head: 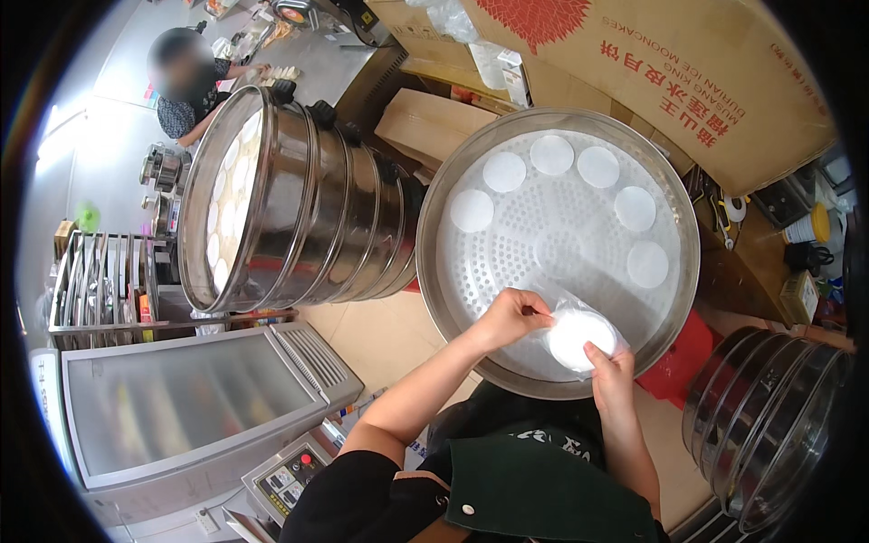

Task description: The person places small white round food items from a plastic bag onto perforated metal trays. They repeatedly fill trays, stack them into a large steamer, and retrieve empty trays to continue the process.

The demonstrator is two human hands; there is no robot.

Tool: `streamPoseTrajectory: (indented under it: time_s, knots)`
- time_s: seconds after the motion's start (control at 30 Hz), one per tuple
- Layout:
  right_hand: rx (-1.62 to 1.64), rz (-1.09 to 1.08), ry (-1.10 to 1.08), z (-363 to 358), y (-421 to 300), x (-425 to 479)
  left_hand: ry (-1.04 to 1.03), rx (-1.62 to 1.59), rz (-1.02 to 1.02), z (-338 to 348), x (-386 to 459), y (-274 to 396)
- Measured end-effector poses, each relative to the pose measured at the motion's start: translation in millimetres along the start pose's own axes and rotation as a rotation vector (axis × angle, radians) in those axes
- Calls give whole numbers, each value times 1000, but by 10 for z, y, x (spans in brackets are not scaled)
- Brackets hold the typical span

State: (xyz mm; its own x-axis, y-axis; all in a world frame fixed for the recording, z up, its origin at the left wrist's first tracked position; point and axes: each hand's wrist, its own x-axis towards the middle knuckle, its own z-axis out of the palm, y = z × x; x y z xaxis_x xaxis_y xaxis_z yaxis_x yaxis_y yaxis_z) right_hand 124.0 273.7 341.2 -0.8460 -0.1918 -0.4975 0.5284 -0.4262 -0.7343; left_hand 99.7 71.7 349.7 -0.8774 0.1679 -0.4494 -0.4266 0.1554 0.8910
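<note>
A wide round metal steamer tray [429, 285] stands before me, its perforated bottom showing through a thin translucent liner [543, 251]. Several white paper rounds [552, 155] lie in an arc along its far and right sides. Over the near side of the tray, my right hand [611, 370] grips a clear plastic bag [614, 332] with the thumb on top. Inside the bag is a stack of white paper rounds [577, 341]. My left hand [516, 315] pinches the bag's left end between thumb and fingertips. Its fingertips are partly hidden.
Left stands a tall stack of steamer tiers [292, 203], pale round pieces [237, 176] in its top one. More metal tiers [760, 414] are stacked at lower right. A large cardboard box [665, 68] is beyond the tray. Another person [193, 95] works at a metal counter [326, 68].
</note>
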Motion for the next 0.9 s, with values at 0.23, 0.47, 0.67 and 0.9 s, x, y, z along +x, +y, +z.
streamPoseTrajectory:
  time_s: [0.23, 0.47, 0.67, 0.9]
  knots:
    - [-11, 5, 51, -66, 57, 12, 577, 704, 12, -930, 13, -417]
    - [-25, 13, 61, -94, 67, -4, 683, 1121, -109, -1337, 452, -606]
    - [14, 21, 67, -82, 98, -38, 810, 876, 254, -919, 308, -241]
    - [45, -1, -19, 45, 58, -27, -6, 289, 179, -93, -121, 232]
